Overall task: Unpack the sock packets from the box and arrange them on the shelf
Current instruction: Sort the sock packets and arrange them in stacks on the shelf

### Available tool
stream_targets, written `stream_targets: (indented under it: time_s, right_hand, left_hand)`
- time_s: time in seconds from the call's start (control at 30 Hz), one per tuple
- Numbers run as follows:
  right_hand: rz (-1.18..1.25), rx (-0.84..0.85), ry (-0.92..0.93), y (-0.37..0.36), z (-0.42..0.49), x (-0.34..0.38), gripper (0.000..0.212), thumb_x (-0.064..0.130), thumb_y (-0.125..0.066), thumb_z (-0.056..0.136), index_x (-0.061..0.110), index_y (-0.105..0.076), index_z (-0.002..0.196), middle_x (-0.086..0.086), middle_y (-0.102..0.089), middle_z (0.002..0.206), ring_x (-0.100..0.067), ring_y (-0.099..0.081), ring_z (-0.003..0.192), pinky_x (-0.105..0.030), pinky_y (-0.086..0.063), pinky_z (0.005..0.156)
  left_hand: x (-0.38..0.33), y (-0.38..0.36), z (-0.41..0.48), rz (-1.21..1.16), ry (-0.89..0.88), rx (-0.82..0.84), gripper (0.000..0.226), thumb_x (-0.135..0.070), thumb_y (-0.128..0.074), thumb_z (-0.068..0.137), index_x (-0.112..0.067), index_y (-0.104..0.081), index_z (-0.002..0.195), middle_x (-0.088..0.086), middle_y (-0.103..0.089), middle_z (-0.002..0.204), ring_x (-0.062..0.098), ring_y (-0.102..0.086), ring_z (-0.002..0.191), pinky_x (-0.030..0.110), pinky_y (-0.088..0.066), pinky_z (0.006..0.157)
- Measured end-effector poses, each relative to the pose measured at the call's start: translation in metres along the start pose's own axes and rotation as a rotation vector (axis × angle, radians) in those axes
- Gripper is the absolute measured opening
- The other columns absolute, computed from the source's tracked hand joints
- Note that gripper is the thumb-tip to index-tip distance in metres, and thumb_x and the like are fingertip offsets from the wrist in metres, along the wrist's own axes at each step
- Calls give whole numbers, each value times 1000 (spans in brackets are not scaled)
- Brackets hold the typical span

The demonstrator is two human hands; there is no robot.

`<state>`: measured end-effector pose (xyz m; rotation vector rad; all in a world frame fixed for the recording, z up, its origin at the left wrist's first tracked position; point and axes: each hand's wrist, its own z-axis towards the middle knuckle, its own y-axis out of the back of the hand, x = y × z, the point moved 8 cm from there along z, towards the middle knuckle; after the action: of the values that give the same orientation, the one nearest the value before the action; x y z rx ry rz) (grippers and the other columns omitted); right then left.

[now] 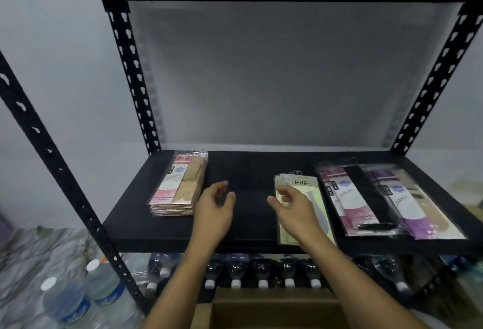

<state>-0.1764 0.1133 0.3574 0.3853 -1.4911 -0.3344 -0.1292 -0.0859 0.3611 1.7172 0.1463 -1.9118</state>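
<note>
**Both hands over the shelf, sock packets in three groups**

Both forearms reach up from the bottom edge and over the front of the black shelf (pixel 251 172). The left hand (pixel 217 204) hangs above bare shelf board, back of the hand to the camera, fingers loosely curled with the thumb apart, holding nothing. The right hand (pixel 292 204) is posed the same way over the near end of the pale green packet stack (pixel 303 183); its fingers are relaxed and pinch nothing, though whether the fingertips touch the top packet cannot be told.

A pink and beige packet stack (pixel 177 185) lies at the left of the shelf, just beside the left hand. At the right, pink and black packets (pixel 350 198) overlap a purple packet (pixel 407 206).

The cardboard box (pixel 274 310) is cut off by the bottom edge and its inside is not visible. The dark bottles (pixel 261 274) under the shelf are blurred, and the right forearm covers much of the green stack
</note>
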Motion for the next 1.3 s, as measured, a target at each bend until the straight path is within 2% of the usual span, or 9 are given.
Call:
stream_targets:
  time_s: [0.1,0.3,0.43,0.5,0.77,0.9,1.03,1.23,1.3]
  right_hand:
    - [-171,-72,-19,40,-3,-25,53,31,-65,88,10,-51,134,-8,-51,140,-23,-48,129,-32,-39,104]
    - [-477,-3,-105,60,-3,-55,58,43,-58,86,9,-48,132,-14,-52,131,-34,-43,127,-42,-42,103]
    - [-608,108,-169,51,-3,-62,51,40,-49,93,6,-42,131,-17,-47,132,-35,-38,127,-41,-38,101]
    - [-616,134,-171,48,-1,-64,48,39,-47,94,5,-44,127,-17,-52,129,-34,-45,123,-39,-42,95]
    - [-606,118,-123,54,5,-60,33,30,-50,94,6,-52,117,-12,-59,121,-29,-55,113,-35,-46,94]
    - [-571,109,-119,55,5,-62,29,26,-52,93,6,-53,115,-11,-60,119,-29,-55,112,-33,-47,92]
    - [-533,106,-121,55,4,-64,30,25,-53,93,7,-53,116,-11,-60,119,-27,-56,112,-30,-46,91]
    - [-463,96,-115,54,2,-61,31,22,-54,93,7,-54,121,-9,-60,122,-24,-57,109,-21,-37,78]
    - [-440,98,-109,53,2,-60,32,21,-55,93,8,-54,121,-9,-60,122,-23,-57,108,-22,-38,78]
  left_hand:
    - [13,-53,-15,34,74,155,33,-20,-64,91,-13,-61,123,1,-67,116,6,-60,98,4,-42,76]
    - [11,-112,-40,61,158,283,49,-25,-60,94,-9,-49,139,4,-60,127,6,-54,103,15,-41,84]
    - [2,-126,-44,84,119,310,43,-17,-55,97,-6,-49,138,-7,-54,103,-9,-47,76,-2,-37,53]
    - [0,-128,-44,92,113,313,40,-14,-53,97,-5,-51,136,-7,-52,100,-10,-45,73,-4,-36,50]
    - [1,-125,-46,104,117,348,28,-12,-52,96,-14,-64,122,-8,-66,99,-3,-60,79,3,-44,58]
    - [2,-127,-48,84,121,378,24,-12,-51,96,-21,-66,113,-13,-68,91,8,-63,81,17,-50,68]
    - [5,-129,-50,61,138,395,25,-13,-51,95,-30,-66,107,-7,-74,100,17,-69,94,34,-56,85]
    - [8,-127,-49,23,158,395,25,-15,-51,95,-29,-67,108,-6,-74,102,17,-69,96,29,-56,82]
    - [7,-125,-49,0,174,392,27,-15,-51,96,-22,-66,117,-9,-72,102,9,-68,93,19,-54,73]
